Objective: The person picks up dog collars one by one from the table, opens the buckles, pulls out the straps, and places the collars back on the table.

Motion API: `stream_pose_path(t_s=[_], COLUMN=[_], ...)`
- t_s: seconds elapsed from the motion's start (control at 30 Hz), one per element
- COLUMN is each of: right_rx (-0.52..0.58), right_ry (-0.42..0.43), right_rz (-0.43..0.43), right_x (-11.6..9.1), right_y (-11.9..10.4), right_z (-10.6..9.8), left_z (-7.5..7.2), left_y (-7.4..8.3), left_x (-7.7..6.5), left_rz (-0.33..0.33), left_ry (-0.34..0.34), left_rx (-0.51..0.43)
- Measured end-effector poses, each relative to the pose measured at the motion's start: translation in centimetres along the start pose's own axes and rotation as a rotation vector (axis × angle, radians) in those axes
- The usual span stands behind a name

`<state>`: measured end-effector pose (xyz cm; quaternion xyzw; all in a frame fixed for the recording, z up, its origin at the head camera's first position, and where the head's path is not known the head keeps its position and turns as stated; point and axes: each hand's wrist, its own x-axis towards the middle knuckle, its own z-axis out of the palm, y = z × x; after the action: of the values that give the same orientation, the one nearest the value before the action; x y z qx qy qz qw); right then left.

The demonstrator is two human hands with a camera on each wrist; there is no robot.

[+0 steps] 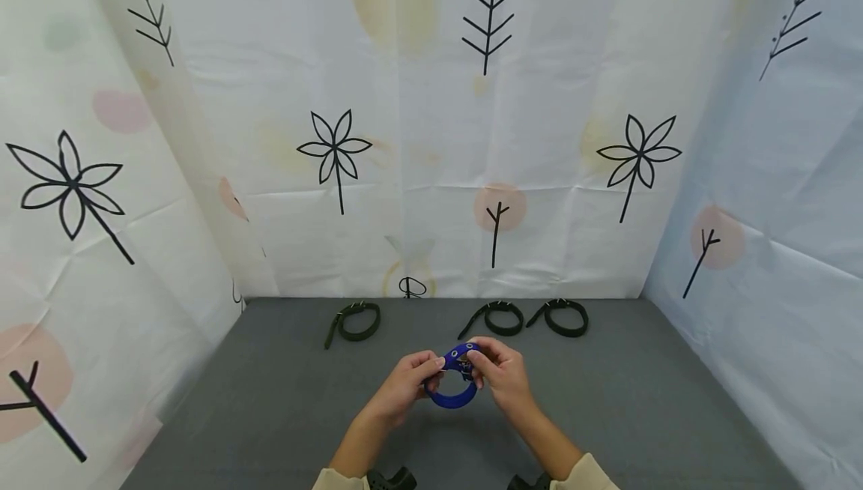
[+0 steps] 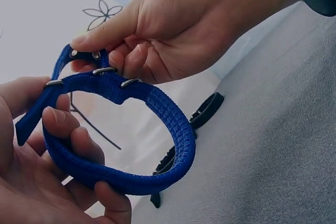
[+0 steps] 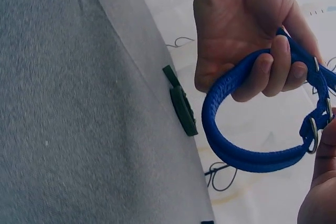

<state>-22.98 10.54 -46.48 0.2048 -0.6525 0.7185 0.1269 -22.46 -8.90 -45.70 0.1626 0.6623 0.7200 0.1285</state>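
A blue buckle collar (image 1: 453, 401) is held up by both hands above the grey tabletop (image 1: 627, 415), its band bent into a ring. In the head view, the ring is gripped at about ten o'clock by the left hand (image 1: 404, 387), the fingers being curled round the band. At about one o'clock, the strap with metal eyelets (image 1: 470, 345) is pinched between thumb and fingers by the right hand (image 1: 504, 379). Three dark green collars are laid along the far edge: the first (image 1: 357, 338) is seen at ten o'clock from the blue one, the second (image 1: 506, 331) between one and two, the third (image 1: 568, 333) at two, just beside the second. Behind them, at twelve o'clock, a white cloth (image 1: 431, 100) printed with flowers and twigs is hung.
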Motion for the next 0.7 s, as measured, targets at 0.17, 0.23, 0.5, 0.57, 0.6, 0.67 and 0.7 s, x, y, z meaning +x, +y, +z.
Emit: stream_pose_path(t_s=[0.17, 0.23, 0.5, 0.57, 0.6, 0.67, 0.7], right_rx=[0.124, 0.166, -0.136, -0.289, -0.355, -0.460, -0.500], right_ry=[0.044, 0.057, -0.091, -0.155, -0.183, -0.233, -0.253], right_rz=[0.068, 0.096, -0.051, -0.155, -0.208, -0.297, -0.329], right_x=[-0.3, -0.4, -0.4, -0.3, -0.2, 0.0, 0.1], right_y=[-0.1, -0.1, -0.2, -0.4, -0.5, -0.6, -0.6], right_z=[0.5, 0.7, -0.2, -0.6, -0.7, -1.0, -1.1], left_z=[0.0, 0.0, -0.3, -0.3, -0.3, -0.1, -0.1], left_y=[-0.1, -0.1, -0.4, -0.4, -0.4, -0.3, -0.3], left_x=[0.0, 0.0, -0.2, -0.2, -0.3, -0.3, -0.4], left_rz=[0.016, 0.018, 0.007, 0.009, 0.011, 0.018, 0.019], left_ry=[0.002, 0.004, 0.051, 0.061, 0.066, 0.080, 0.089], left_rx=[-0.025, -0.031, 0.090, 0.139, 0.165, 0.234, 0.266])
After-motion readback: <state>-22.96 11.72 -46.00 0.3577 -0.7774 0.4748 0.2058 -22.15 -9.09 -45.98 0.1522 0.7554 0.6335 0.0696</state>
